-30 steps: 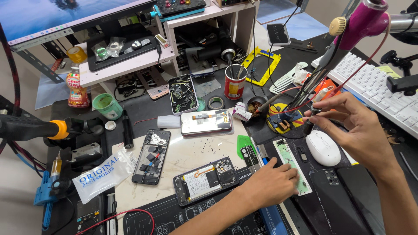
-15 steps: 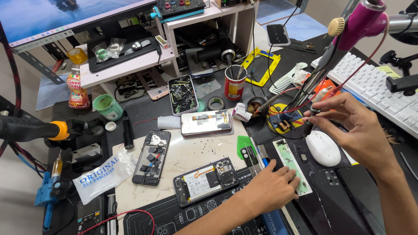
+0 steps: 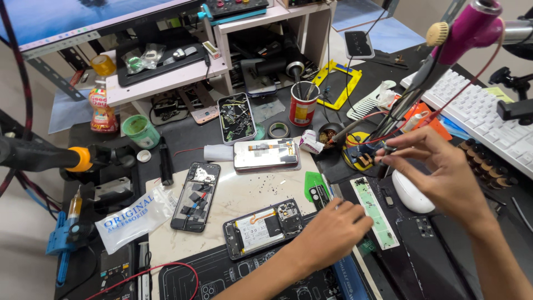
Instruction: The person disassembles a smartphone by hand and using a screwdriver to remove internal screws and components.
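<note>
Cluttered bench, opened phone (image 3: 262, 228) beside left hand (image 3: 333, 230)

An opened phone (image 3: 264, 228) lies flat on a pale marble-patterned mat on the desk, its back cover off and its insides facing up — a white battery label fills the middle, with a thin orange strip curving above it, dark circuit shielding at the right end and a black frame all round. It sits at a slight angle, its right end a little higher in view. The left hand (image 3: 332, 233) rests just beside that right end, fingers curled downward.

The right hand (image 3: 438, 166) is raised further right, its fingertips pinching a small dark part (image 3: 387, 149) — too small to tell apart clearly.
</note>
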